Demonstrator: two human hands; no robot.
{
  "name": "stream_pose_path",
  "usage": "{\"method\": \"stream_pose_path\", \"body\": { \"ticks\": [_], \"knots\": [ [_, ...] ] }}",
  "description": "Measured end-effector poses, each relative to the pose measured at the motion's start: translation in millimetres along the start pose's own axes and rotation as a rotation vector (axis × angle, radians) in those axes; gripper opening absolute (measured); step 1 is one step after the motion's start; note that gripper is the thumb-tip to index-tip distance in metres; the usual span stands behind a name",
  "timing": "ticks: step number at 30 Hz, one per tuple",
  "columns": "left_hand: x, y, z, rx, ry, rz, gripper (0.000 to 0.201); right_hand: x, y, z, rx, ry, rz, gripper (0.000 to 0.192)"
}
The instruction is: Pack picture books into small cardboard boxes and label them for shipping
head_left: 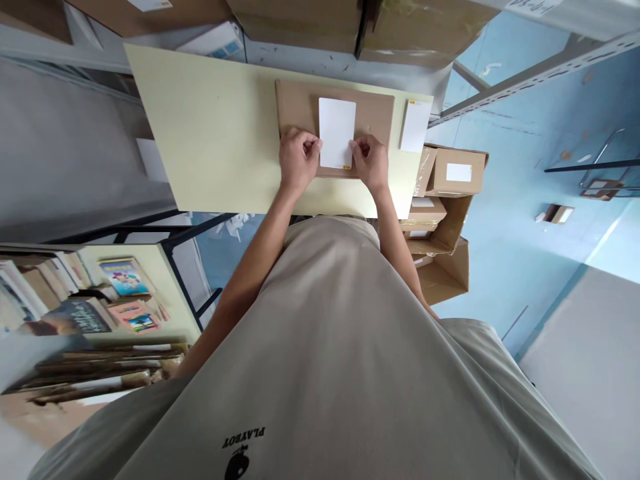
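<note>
A flat brown cardboard box point(303, 110) lies on the pale yellow tabletop point(215, 127). Over its middle is a white label point(337, 130) with a small yellow mark at its lower right corner. My left hand point(299, 157) pinches the label's lower left edge between thumb and fingers. On the opposite edge, my right hand point(370, 159) has the lower right side in a similar pinch. Whether the label's underside is stuck to the cardboard cannot be seen. To the right on the tabletop lies another white label or a stack of them point(416, 127).
Large cardboard boxes point(300, 23) line the shelf behind the table. Right of the table, cartons point(453, 177) are piled near the blue floor point(520, 220). At left stands a second table with books point(125, 277) and flattened cardboard point(110, 367). A metal shelf post point(540, 77) slants at upper right.
</note>
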State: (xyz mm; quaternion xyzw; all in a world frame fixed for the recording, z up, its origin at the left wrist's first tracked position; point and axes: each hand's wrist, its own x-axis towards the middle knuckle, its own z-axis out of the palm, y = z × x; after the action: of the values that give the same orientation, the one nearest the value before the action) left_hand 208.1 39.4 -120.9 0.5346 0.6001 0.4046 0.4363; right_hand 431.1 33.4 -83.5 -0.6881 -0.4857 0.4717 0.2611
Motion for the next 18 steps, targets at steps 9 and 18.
{"method": "stream_pose_path", "body": {
  "ticks": [9,18],
  "knots": [
    [-4,7,0.0,0.124,-0.002,0.028,0.05,-4,2,-1,-0.214,-0.014,-0.114,0.076],
    [-4,2,1.1,0.194,0.009,0.057,0.033,12,31,13,-0.381,0.076,-0.103,0.055]
  ]
}}
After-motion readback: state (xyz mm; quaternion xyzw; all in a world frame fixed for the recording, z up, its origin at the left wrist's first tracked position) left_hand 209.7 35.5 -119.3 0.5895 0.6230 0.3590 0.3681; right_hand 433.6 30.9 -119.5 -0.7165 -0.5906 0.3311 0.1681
